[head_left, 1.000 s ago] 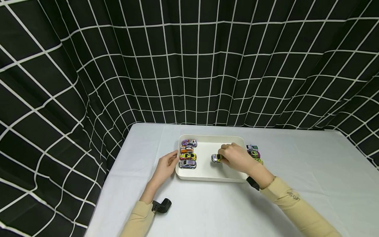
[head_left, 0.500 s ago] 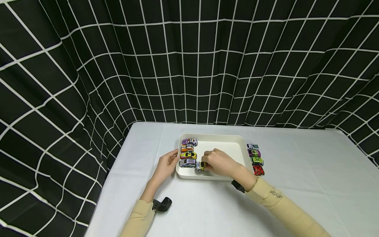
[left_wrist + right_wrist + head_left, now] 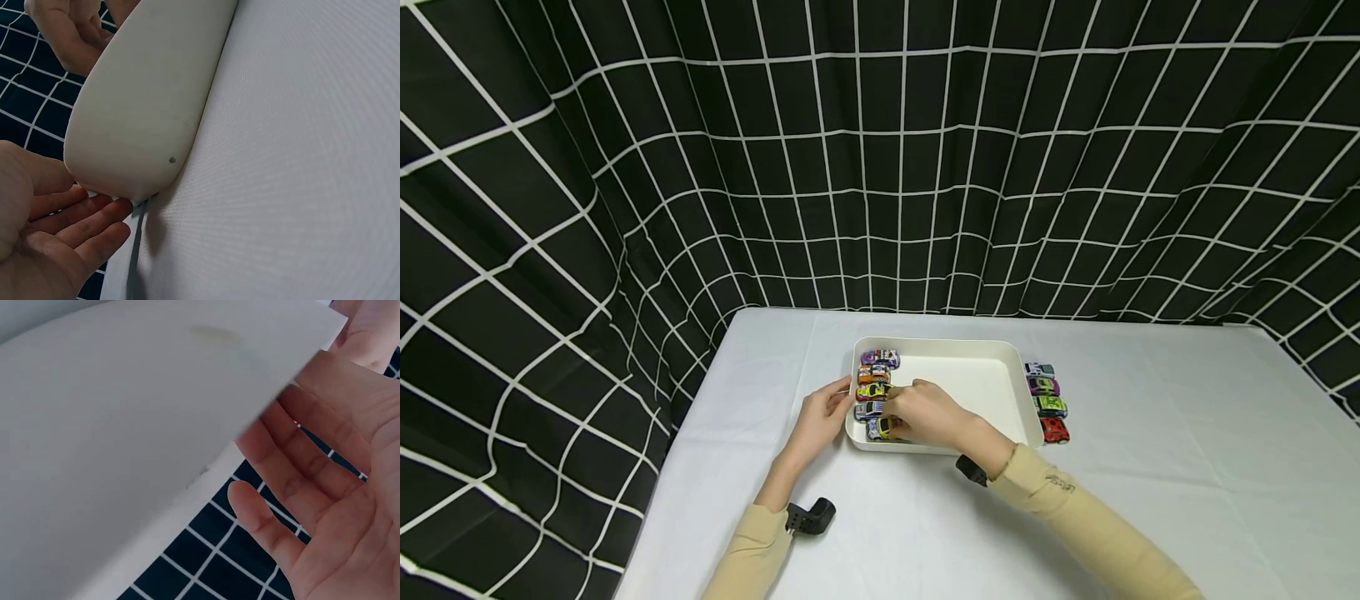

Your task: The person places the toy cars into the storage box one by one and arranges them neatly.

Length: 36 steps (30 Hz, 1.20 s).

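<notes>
The right hand (image 3: 928, 412) pinches a yellow-and-silver toy car (image 3: 877, 429) in the near left corner of the tray (image 3: 977, 387), its length running left to right; I can't tell its nose. The left hand's (image 3: 817, 418) fingers, loosely extended, touch the tray's left wall.

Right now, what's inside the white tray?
In the white tray, five toy cars line the left side; the right hand pinches the nearest one. That hand covers parts of some cars and the tray's bottom.
</notes>
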Tool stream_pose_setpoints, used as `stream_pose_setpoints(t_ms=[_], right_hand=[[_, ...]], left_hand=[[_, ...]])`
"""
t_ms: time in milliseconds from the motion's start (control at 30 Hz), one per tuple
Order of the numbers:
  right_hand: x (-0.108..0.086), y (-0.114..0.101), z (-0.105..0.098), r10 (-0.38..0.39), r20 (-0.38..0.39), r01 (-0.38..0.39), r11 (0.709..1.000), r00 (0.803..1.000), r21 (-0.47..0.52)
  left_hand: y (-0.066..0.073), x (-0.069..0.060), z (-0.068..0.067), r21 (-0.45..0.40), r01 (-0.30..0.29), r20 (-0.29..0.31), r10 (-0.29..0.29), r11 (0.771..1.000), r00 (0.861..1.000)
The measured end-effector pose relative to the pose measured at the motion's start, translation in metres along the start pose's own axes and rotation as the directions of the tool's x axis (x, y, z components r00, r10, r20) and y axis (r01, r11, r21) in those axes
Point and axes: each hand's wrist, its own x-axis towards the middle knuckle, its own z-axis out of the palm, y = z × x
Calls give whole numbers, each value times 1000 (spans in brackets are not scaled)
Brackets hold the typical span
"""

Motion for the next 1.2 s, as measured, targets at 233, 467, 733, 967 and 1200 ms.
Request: stream_pose_setpoints(t_ms=[233,467,733,967,1200], right_hand=[[9,-4,6,6,9,-6,1000,1000,7],[13,-7,10,0,24,0,1000,1000,8],[16,-9,16,-4,10,4,1000,1000,1],[15,-8,16,2,-14,-1,1000,1000,20],[1,2,6,24,-94,-18,998,995,63]], left_hand=[[0,0,0,5,-19,-3,19,1000,1000],[1,1,0,4,-38,16,38,999,999],[0,1,-1,7,-41,22,41,999,999],[2,-1,-1,11,-40,9,40,999,999],[12,-3,-2,2,-24,14,24,1000,1000]])
